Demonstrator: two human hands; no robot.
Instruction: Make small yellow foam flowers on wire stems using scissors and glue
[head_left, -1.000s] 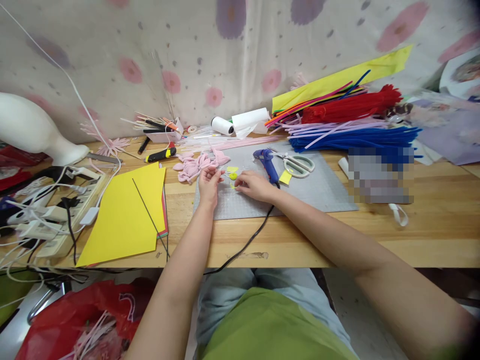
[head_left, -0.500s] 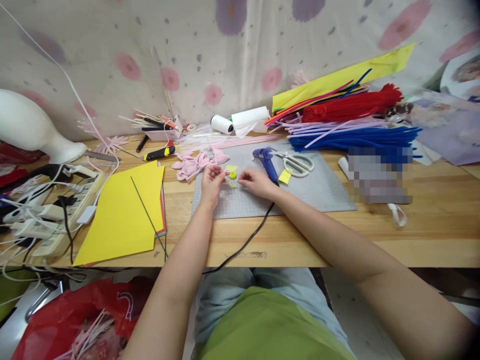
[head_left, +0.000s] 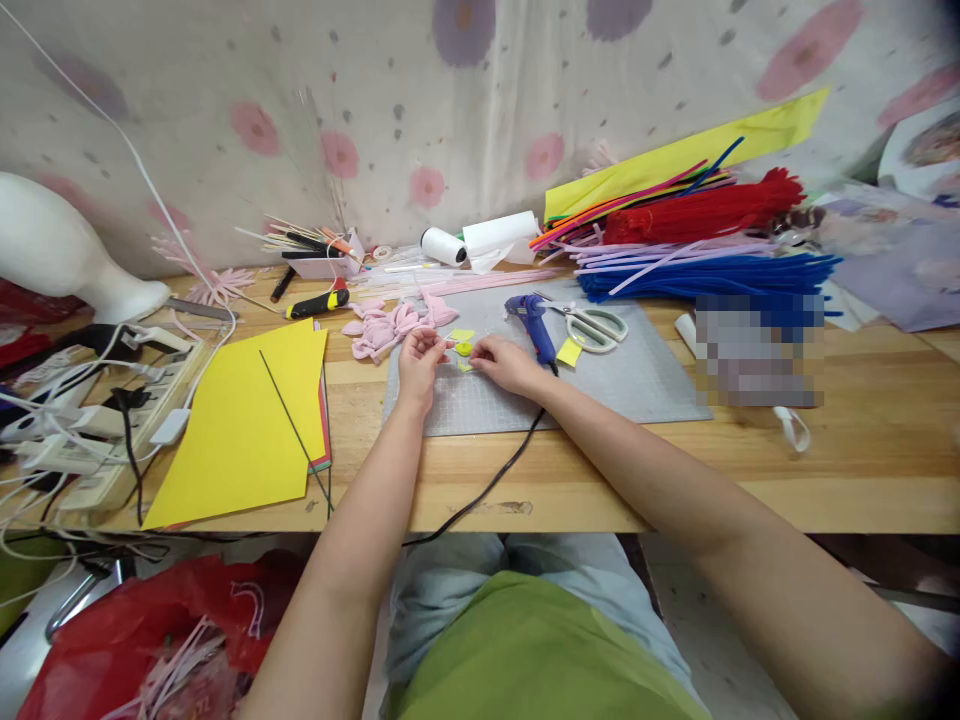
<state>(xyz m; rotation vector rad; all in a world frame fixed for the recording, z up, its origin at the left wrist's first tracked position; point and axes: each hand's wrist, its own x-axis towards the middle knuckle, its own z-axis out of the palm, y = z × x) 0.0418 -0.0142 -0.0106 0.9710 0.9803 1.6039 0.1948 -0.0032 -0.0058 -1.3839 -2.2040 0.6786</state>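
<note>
My left hand (head_left: 421,365) is closed in a pinch, its fingertips at a small round yellow-green piece (head_left: 463,349) that seems to sit at the end of a thin pale stem. From the right, my right hand (head_left: 506,364) reaches to the lower edge of that piece, its thumb and fingers pinched together; whatever lies between them is too small to make out. Both hands are over the grey cutting mat (head_left: 622,395). Just beyond the fingers lies a yellow paper scrap (head_left: 462,334). A purple glue gun (head_left: 534,325) rests right of my right hand.
White-handled scissors (head_left: 596,328) lie beside another yellow scrap (head_left: 569,352). Pink fuzzy pieces (head_left: 386,328) and a utility knife (head_left: 318,304) are left of the mat. Yellow sheets (head_left: 240,430) and a power strip (head_left: 142,420) stand further left. Blue pipe cleaners (head_left: 712,277) are piled behind.
My right hand has moved slightly left, so its fingertips now meet the yellow-green piece. My left hand has shifted a little left and keeps its pinch.
</note>
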